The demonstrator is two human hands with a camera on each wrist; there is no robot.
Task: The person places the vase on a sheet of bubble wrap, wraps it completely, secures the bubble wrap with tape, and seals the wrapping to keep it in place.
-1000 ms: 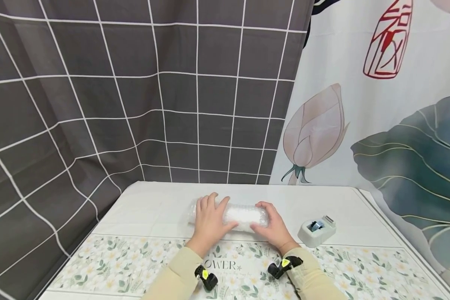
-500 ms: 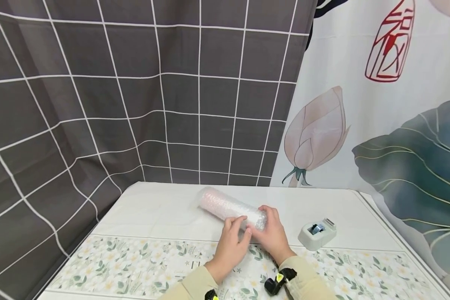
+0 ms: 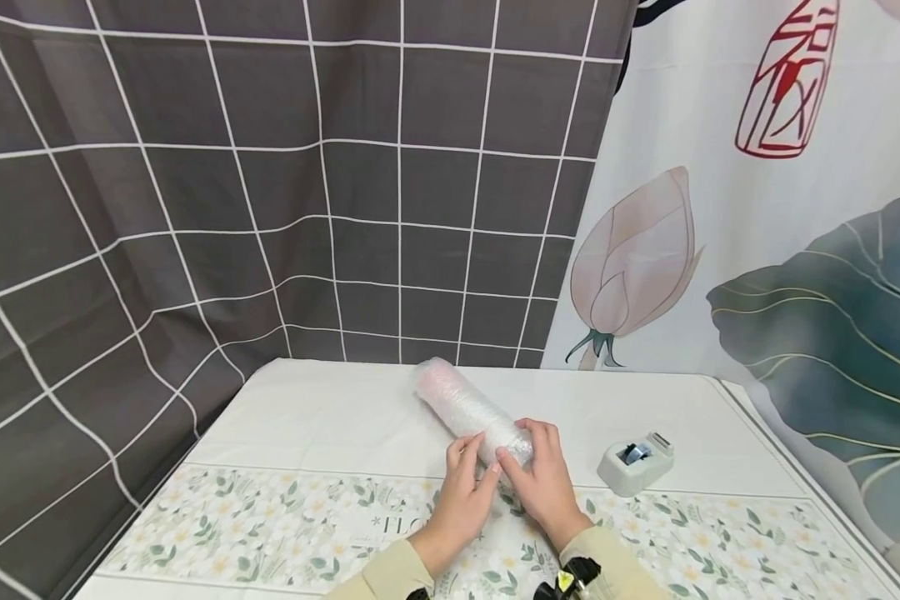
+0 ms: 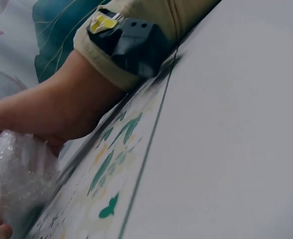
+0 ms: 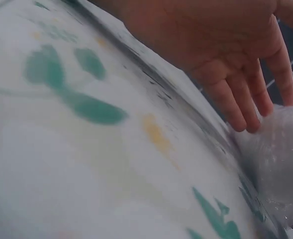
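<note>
A cylinder in clear bubble wrap (image 3: 465, 404) lies slanted on the table, its pinkish end far back and its near end between the hands. My right hand (image 3: 543, 479) grips that near end, its fingers along the right side and its thumb at the front. Fairly straight fingers of my left hand (image 3: 461, 500) touch the wrap's near end from the left, and the two thumbs nearly meet. In the right wrist view the left hand (image 5: 226, 50) reaches down to the crinkled wrap (image 5: 285, 164). In the left wrist view the wrap (image 4: 19, 172) sits under the right hand (image 4: 51, 112).
A pale tape dispenser (image 3: 636, 464) stands on the table right of the right hand. The white table cover (image 3: 322, 417) has a floral band (image 3: 255, 525) along the front. Behind hang a dark checked curtain (image 3: 435, 192) and a white flowered one (image 3: 637, 258).
The wrapped cylinder has turned from nearly crosswise to slanting away toward the back. My left hand has left its left part and come to the near end, beside my right hand.
</note>
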